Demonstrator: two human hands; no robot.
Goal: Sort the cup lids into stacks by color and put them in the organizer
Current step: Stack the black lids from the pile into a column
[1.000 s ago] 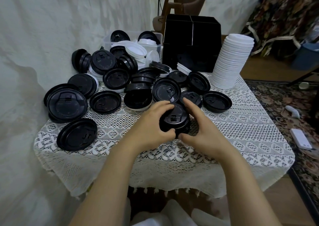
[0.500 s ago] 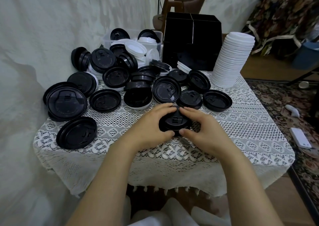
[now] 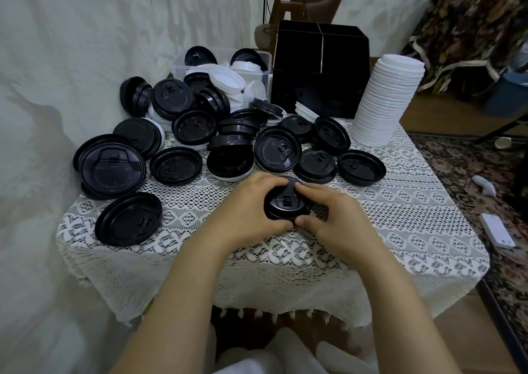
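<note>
A short stack of black lids (image 3: 286,204) stands on the lace tablecloth near the table's middle. My left hand (image 3: 251,202) grips it from the left and my right hand (image 3: 331,216) grips it from the right, fingers curled over its top and thumbs at its near edge. Several loose black lids (image 3: 278,152) lie scattered behind and to the left. A tall stack of white lids (image 3: 383,99) stands at the back right. The black organizer (image 3: 320,73) sits at the back centre, its inside hidden.
A clear plastic tub (image 3: 183,65) with white and black lids sits at the back left. The lace-covered table (image 3: 400,230) ends close on every side. A chair (image 3: 300,5) stands behind. On the carpet at the right lies a white device (image 3: 497,235).
Both hands closed in around the black stack and slid it a little nearer to me. My right fingers now cover more of its top.
</note>
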